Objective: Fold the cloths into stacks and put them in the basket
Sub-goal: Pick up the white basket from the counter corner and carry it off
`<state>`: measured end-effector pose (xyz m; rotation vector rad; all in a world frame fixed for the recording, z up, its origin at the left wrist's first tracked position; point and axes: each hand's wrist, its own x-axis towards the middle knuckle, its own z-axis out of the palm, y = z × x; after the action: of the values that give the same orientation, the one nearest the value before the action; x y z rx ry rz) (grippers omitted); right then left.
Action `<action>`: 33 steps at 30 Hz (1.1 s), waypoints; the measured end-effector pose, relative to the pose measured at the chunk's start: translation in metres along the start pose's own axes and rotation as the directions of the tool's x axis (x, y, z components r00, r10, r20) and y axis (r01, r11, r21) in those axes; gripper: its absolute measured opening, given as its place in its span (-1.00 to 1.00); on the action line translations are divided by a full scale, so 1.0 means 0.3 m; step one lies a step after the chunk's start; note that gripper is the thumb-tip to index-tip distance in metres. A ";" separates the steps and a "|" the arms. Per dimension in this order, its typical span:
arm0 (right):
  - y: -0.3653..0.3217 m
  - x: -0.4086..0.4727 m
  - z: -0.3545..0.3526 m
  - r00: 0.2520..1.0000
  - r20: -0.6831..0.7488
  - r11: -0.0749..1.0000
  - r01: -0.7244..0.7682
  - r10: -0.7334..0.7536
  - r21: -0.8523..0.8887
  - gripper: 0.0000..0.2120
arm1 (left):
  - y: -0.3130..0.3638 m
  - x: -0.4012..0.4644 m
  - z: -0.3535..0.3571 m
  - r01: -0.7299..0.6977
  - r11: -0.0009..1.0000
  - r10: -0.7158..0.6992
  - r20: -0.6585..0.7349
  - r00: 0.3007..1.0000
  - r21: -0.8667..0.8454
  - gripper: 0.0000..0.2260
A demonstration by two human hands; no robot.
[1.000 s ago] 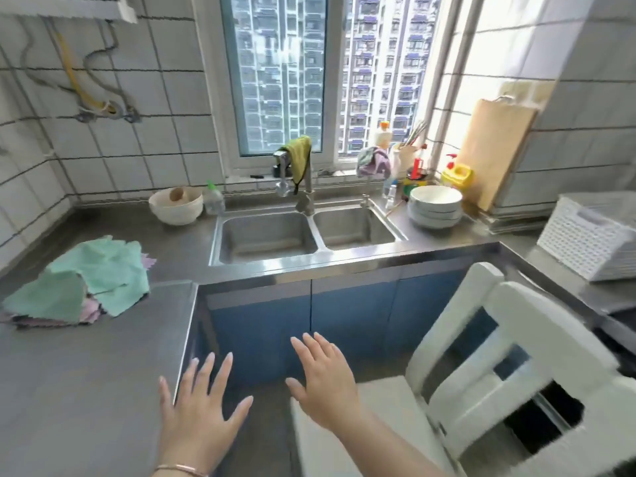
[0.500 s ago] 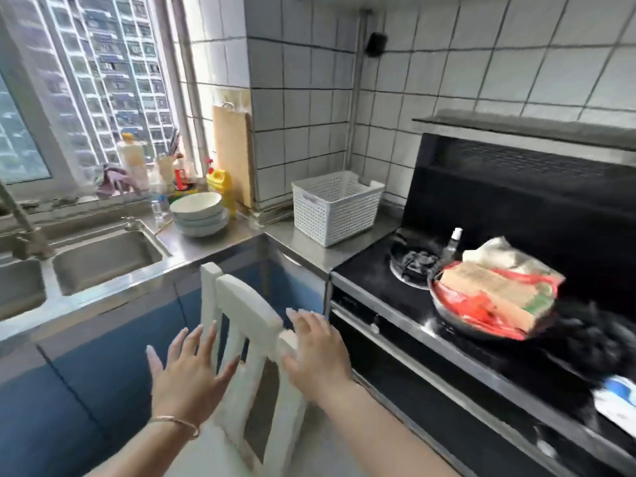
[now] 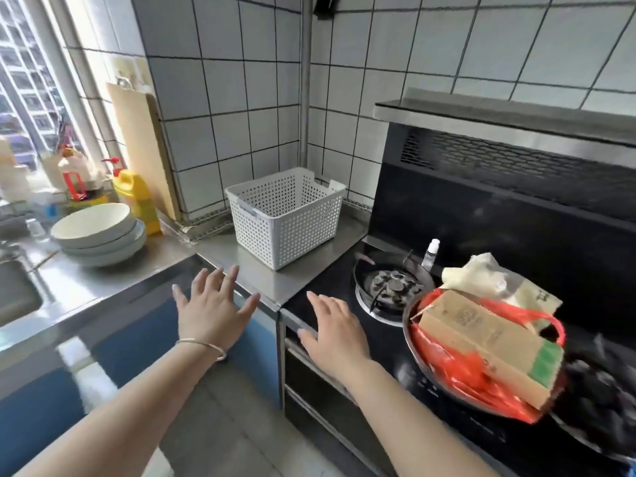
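Note:
A white perforated plastic basket (image 3: 285, 218) stands empty on the steel counter (image 3: 261, 270) in the tiled corner. My left hand (image 3: 213, 309) is stretched out with fingers spread, just short of the counter's front edge and below the basket. My right hand (image 3: 335, 333) is also open, hovering over the front edge of the black stove to the basket's lower right. Neither hand holds anything. No cloths are in view.
A gas burner (image 3: 392, 290) sits right of the basket. A metal pan (image 3: 481, 356) holds a cardboard box and a red bag. Stacked white bowls (image 3: 98, 235), a yellow bottle (image 3: 136, 197) and a leaning cutting board (image 3: 141, 146) stand at the left by the window.
The view has swung right, from the sink and the green cloths to the basket corner and stove. The white chair has left the view. Both empty hands have reached closer to the basket.

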<state>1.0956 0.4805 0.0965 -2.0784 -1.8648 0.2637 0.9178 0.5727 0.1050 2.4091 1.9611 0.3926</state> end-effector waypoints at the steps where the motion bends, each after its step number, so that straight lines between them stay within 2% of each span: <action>1: 0.018 0.062 -0.015 1.000 0.013 1.000 -0.010 0.010 -0.003 -0.38 | 0.015 0.069 0.011 -0.007 1.000 0.007 0.010 1.000 -0.008 -0.38; 5: 0.087 0.322 -0.109 0.998 -0.038 0.998 -0.047 0.049 0.051 -0.38 | 0.059 0.338 0.011 -0.009 0.997 0.007 -0.021 1.000 -0.078 -0.36; 8: 0.139 0.499 -0.148 0.993 -0.021 0.984 -0.109 0.113 0.142 -0.40 | 0.085 0.504 0.017 0.027 0.992 -0.024 0.022 0.999 -0.127 -0.38; 12: 0.215 0.733 -0.155 0.995 0.004 0.992 -0.100 0.100 0.082 -0.41 | 0.097 0.705 0.047 0.136 0.967 -0.119 0.091 0.989 -0.214 -0.40; 20: 0.382 1.366 -0.150 0.997 -0.006 0.994 -0.078 0.078 0.082 -0.43 | 0.115 1.107 0.202 0.332 0.907 -0.294 0.175 0.940 -0.259 -0.44; 24: 0.464 1.663 -0.147 0.991 -0.048 0.989 -0.121 0.126 0.088 -0.53 | 0.132 1.238 0.274 0.445 0.783 -0.463 0.070 0.884 -0.435 -0.45; 26: 0.505 1.781 -0.126 0.985 -0.082 0.981 -0.139 0.151 0.133 -0.58 | 0.115 1.303 0.318 0.481 0.726 -0.554 -0.003 0.833 -0.492 -0.48; 27: 0.521 1.818 -0.117 0.982 -0.105 0.979 -0.144 0.159 0.143 -0.59 | 0.106 1.320 0.328 0.519 0.667 -0.613 0.002 0.790 -0.535 -0.50; 30: 0.588 1.955 -0.083 0.974 -0.151 0.980 -0.150 0.169 0.132 -0.64 | 0.082 1.389 0.406 0.634 0.404 -0.757 0.147 0.636 -0.660 -0.54; 31: 0.610 1.998 -0.070 0.972 -0.154 0.979 -0.156 0.176 0.128 -0.65 | 0.084 1.403 0.424 0.659 0.336 -0.766 0.212 0.607 -0.673 -0.62; 33: 0.638 2.057 -0.045 0.966 -0.131 0.969 -0.205 0.224 0.141 -0.64 | 0.097 1.414 0.452 0.653 0.249 -0.745 0.290 0.601 -0.715 -0.79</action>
<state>1.3540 1.0727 0.0909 -2.1508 -1.5009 0.2664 1.0509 0.9962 0.0575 0.8279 2.0242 1.0436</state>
